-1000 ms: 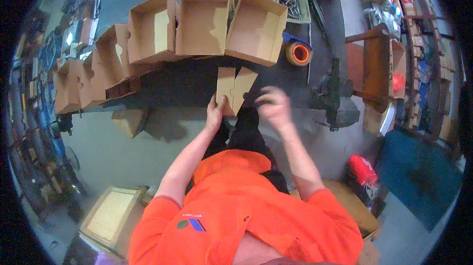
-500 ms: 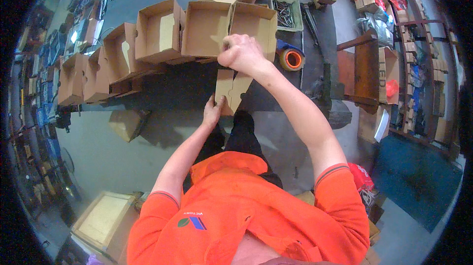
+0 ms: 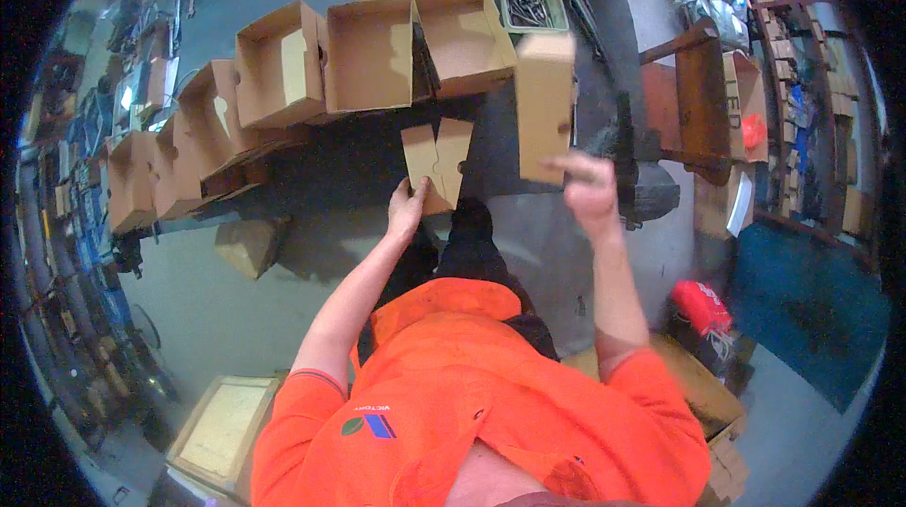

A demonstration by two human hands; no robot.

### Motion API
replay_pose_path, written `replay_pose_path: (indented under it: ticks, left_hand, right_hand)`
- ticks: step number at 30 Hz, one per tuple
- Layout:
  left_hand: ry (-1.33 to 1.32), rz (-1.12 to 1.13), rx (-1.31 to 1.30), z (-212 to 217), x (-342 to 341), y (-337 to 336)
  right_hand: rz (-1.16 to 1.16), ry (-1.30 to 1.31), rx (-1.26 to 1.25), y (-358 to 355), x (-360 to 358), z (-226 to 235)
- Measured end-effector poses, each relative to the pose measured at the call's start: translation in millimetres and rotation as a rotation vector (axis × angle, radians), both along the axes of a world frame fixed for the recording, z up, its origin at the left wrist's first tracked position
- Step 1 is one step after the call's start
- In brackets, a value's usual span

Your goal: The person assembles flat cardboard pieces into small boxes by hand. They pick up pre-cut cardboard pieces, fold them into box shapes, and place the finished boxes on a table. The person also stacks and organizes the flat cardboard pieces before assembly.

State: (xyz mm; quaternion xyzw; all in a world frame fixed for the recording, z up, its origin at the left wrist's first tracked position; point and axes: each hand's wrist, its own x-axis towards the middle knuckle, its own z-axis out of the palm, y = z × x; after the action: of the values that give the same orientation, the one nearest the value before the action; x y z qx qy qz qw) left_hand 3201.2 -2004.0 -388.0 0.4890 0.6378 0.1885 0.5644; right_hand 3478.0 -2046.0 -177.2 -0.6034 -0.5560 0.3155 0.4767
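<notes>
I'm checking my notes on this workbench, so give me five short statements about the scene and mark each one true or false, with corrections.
1. The pale green tray holds metal parts. True.
2. The right hand is reaching into that tray. False: it is at the near end of a long cardboard box.
3. The left hand holds a folded cardboard piece. True.
4. The row of open boxes stands only to the right of both hands. False: it runs from ahead of the hands off to the left.
5. The person's shirt is blue. False: it is orange.
</notes>
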Motion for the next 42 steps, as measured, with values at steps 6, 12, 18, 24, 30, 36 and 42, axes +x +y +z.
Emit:
replay_pose_path:
  ticks: [6,12,18,24,30,36,42]
  left_hand:
    - [-0.039,-0.115,-0.125,46,11,12]
    - [-0.168,-0.049,-0.173,34,20,16]
    - [-0.142,-0.057,-0.123,43,35,14]
    - [-0.185,0.024,-0.115,34,38,6]
    - [-0.136,-0.089,-0.093,36,32,14]
    - [-0.299,0.02,-0.222,39,39,32]
    - [-0.244,0.006,-0.181,27,38,33]
  right_hand:
    - [-0.213,0.25,-0.234,-56,-41,-120]
    - [-0.316,0.778,-0.233,-25,-100,-154]
    - [-0.48,0.82,-0.362,-23,-104,-164]
    - [-0.502,0.747,-0.361,-7,-106,-164]
    - [-0.261,0.427,-0.332,-12,-32,-166]
    - [-0.072,0.411,-0.179,62,1,-156]
    - [-0.02,0.486,-0.253,69,-11,-181]
